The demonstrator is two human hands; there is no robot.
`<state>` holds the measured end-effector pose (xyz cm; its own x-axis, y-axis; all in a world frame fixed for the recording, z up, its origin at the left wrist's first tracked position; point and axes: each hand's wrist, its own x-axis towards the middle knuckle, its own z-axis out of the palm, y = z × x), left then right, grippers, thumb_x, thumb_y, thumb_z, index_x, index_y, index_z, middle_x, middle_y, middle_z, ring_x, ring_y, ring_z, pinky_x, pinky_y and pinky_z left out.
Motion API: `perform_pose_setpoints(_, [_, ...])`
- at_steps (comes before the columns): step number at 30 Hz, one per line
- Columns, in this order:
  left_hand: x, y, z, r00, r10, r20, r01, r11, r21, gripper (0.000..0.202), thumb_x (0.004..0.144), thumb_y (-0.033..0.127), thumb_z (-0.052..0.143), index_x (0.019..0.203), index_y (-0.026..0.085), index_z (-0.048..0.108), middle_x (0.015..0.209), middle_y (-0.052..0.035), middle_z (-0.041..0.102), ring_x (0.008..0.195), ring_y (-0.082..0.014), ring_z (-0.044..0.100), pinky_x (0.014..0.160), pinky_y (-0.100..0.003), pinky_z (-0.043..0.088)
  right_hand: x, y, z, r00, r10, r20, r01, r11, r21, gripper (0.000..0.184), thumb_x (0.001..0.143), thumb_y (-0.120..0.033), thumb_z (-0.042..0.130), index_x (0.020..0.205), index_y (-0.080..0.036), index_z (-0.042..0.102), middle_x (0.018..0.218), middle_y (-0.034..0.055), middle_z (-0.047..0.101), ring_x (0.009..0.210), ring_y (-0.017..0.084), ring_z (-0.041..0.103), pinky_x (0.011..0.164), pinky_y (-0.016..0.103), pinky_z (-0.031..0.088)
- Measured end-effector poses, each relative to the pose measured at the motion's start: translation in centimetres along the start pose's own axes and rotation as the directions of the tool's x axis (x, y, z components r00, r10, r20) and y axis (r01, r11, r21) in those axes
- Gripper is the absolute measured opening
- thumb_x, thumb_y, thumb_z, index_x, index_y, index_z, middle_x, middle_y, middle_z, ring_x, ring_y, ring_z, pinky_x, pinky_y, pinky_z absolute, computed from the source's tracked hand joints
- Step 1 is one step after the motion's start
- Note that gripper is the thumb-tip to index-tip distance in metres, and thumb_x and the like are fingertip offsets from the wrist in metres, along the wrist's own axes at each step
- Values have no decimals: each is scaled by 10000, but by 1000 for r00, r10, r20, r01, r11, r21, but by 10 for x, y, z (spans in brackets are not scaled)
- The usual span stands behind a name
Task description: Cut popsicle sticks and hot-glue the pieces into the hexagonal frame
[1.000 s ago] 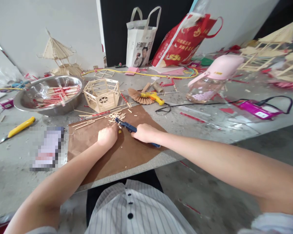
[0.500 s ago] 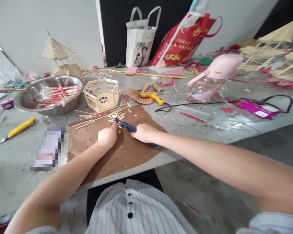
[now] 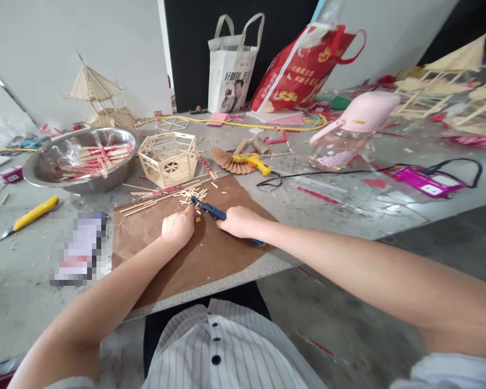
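Note:
My right hand (image 3: 241, 221) is wrapped round a long blue hand tool (image 3: 214, 210). Its kind is hard to make out. The tool's dark front end reaches left to a pile of short cut wooden sticks (image 3: 193, 194). Close by that front end, my left hand (image 3: 179, 227) is closed, its fingers bunched at the edge of the pile; what they pinch is too small to see. Under both hands lies a brown sheet (image 3: 194, 265). Longer thin sticks (image 3: 141, 206) rest along its far left edge.
Behind the sheet stand a hexagonal stick frame (image 3: 170, 165), a steel bowl (image 3: 81, 186) of wrapped sticks and a yellow glue gun (image 3: 253, 161). A phone (image 3: 79, 248) and a yellow knife (image 3: 36, 212) lie left. Right are a pink-lidded bottle (image 3: 350, 129) and a purple box (image 3: 429, 181).

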<state>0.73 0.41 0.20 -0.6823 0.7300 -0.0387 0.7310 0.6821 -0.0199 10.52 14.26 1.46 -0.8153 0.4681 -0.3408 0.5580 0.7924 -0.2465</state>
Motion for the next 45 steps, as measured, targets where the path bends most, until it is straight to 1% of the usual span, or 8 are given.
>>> perform_pose_setpoints(4, [2,-1,-2,1000,-4,25,5,999,-31,333,887,342,245,1103,238,477,844,-69,657,785,-209,635,687,-305,460,-1,1,-2,1000,6,-1,-6,1000,16,453,738,-491,438,887,-129,666,889,159,673,789,267,644,594,287,429])
perform_pose_setpoints(9, [9,-6,-3,1000,19,19,-15,981,-191,351,891,351,242,1055,232,528,881,-78,667,798,-209,632,694,-301,457,-1,4,-9,986,-41,162,15,986,164,440,763,-472,403,696,-119,658,590,103,650,488,179,599,493,255,413])
perform_pose_setpoints(13, [15,-11,-4,995,72,-63,-93,888,-451,314,876,308,309,966,202,590,901,-62,677,848,-176,617,738,-257,448,-3,4,-18,984,-89,155,55,975,216,383,740,-446,439,670,-129,643,622,91,664,481,156,591,475,236,412])
perform_pose_setpoints(17, [18,-14,-4,995,69,-71,-98,790,-606,303,857,303,348,917,174,616,859,-39,688,801,-154,613,722,-235,453,-5,2,-21,983,-68,173,27,974,227,344,733,-409,448,662,-133,639,610,90,660,478,156,589,472,235,417])
perform_pose_setpoints(24, [17,-11,-3,996,66,-64,-90,852,-515,302,849,261,347,914,168,627,869,-73,681,809,-188,612,742,-277,452,-5,2,-7,988,-35,150,-7,962,274,315,710,-375,449,674,-113,618,524,97,609,398,163,545,404,246,398])
perform_pose_setpoints(31, [15,-8,-6,999,43,-8,-43,922,-385,327,855,275,332,958,164,622,832,-105,675,757,-211,612,700,-296,452,-3,-2,-8,977,51,208,-111,951,288,286,694,-381,498,635,-117,591,421,56,539,334,168,501,379,262,385])
perform_pose_setpoints(40, [17,-12,-1,998,63,-20,-64,836,-545,296,834,253,376,922,159,643,806,-70,678,757,-185,605,711,-268,445,-5,-2,-8,988,14,156,-58,958,280,282,707,-364,485,553,-136,546,420,69,543,338,173,509,377,269,384])
perform_pose_setpoints(45, [18,-15,-2,995,30,-90,-73,850,-522,302,854,282,350,906,166,624,869,-87,672,820,-199,602,737,-295,441,1,2,-13,968,-78,238,-45,881,471,257,712,-358,518,564,-150,495,448,16,513,349,129,475,384,252,366])
